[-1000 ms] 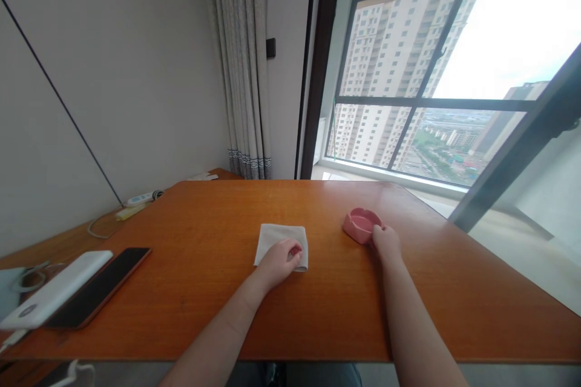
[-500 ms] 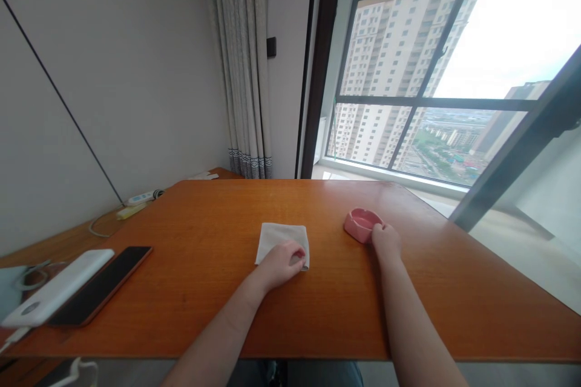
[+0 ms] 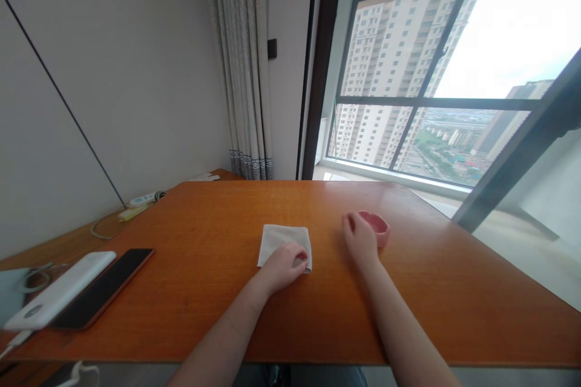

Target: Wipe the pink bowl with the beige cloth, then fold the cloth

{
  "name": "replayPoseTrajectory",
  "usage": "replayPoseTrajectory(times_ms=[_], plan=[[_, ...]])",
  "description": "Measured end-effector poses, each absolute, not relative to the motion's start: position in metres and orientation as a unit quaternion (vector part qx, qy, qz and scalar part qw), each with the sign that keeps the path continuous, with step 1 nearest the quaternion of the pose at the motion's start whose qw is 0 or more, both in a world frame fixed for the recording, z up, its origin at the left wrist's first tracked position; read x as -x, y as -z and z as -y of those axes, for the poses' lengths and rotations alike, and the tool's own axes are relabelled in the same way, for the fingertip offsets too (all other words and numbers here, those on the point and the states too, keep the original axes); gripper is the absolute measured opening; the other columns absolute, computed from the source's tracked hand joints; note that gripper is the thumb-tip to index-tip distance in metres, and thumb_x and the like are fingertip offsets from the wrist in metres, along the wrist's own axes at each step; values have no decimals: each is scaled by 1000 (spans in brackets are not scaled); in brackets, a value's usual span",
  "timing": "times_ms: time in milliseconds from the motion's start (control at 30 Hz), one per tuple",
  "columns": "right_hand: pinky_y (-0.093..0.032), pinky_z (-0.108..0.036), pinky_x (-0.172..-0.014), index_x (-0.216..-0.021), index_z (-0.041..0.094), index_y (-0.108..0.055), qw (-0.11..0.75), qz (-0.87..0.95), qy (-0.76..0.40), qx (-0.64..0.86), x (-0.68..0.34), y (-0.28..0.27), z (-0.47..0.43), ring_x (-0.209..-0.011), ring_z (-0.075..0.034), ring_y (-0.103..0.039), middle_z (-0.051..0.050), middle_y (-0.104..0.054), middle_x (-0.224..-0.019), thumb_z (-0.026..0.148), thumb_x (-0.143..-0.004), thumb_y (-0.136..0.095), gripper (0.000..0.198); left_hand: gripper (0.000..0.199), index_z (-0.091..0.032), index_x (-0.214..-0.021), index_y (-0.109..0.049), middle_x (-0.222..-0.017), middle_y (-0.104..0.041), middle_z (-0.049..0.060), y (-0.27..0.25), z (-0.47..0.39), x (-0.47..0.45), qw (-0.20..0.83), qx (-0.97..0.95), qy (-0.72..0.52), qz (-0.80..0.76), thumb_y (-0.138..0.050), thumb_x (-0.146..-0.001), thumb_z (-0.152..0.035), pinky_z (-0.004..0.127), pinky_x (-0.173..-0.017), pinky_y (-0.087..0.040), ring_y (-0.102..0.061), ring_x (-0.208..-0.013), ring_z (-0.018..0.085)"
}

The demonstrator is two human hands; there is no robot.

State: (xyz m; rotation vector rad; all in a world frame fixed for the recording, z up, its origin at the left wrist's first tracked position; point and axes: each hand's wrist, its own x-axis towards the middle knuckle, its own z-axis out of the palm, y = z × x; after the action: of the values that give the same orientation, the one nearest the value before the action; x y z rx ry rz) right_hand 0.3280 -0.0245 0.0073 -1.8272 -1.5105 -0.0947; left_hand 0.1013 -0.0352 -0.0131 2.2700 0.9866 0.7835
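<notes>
A folded white cloth (image 3: pixel 278 237) lies flat on the wooden table. My left hand (image 3: pixel 287 263) rests on its near right part, fingers curled, pressing or pinching it; the fingertips are partly hidden. To the right is a pink ashtray (image 3: pixel 381 231), a shallow dish with a notched rim. My right hand (image 3: pixel 360 237) is at its left side, covering that side from view. Its fingers are curled and a little blurred, and I cannot tell whether they touch the ashtray or hold anything.
On the table's left side lie a white power bank (image 3: pixel 61 290) with a cable and a dark phone (image 3: pixel 102 290). A power strip (image 3: pixel 144 199) stands beyond the left edge. Behind the table hang a grey curtain (image 3: pixel 242 72) and, to the right, a large window (image 3: pixel 422 100).
My right hand has moved from the ashtray's right rim to its left side. The ashtray sits slightly farther right. My left hand and the cloth have stayed in place.
</notes>
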Motion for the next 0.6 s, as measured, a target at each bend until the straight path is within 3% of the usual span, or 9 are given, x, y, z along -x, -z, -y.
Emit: replayPoseTrajectory(times_ms=[133,333,467,600], plan=[[-30,-26,-57,-63,21,-52,236,664,-60,707,-277,10,23,-63,-17,-54,-5,-61,-67,47,-89,-34,41,13,-19,-84,-63,-88,-64,6,15,34,-102,281,-839,-298,-359,-54,-76,-25,29,-76,-41,-56,-85,21],[-32,-26,-60,-75,20,-51,193,673,-132,702,-248,24,33,-73,-20,-58,-7,-64,-79,29,-82,-47,12,11,-19,-76,-56,-79,-64,4,19,21,-101,455,-728,-350,-375,-49,-79,-28,28,-74,-43,-58,-78,18],[-35,-27,-65,-73,20,-47,215,691,-120,680,-258,21,41,-76,-20,-57,-8,-61,-79,18,-78,-44,7,8,-20,-72,-50,-68,-60,2,20,15,-102,480,-641,-436,-411,-50,-78,-25,28,-72,-43,-57,-71,17],[-35,-26,-61,-77,22,-42,343,658,-151,654,-284,19,51,-65,-17,-54,-1,-57,-68,24,-82,-40,5,7,-20,-71,-51,-71,-59,3,24,16,-104,436,-654,-442,-431,-50,-77,-23,29,-72,-44,-57,-72,17]])
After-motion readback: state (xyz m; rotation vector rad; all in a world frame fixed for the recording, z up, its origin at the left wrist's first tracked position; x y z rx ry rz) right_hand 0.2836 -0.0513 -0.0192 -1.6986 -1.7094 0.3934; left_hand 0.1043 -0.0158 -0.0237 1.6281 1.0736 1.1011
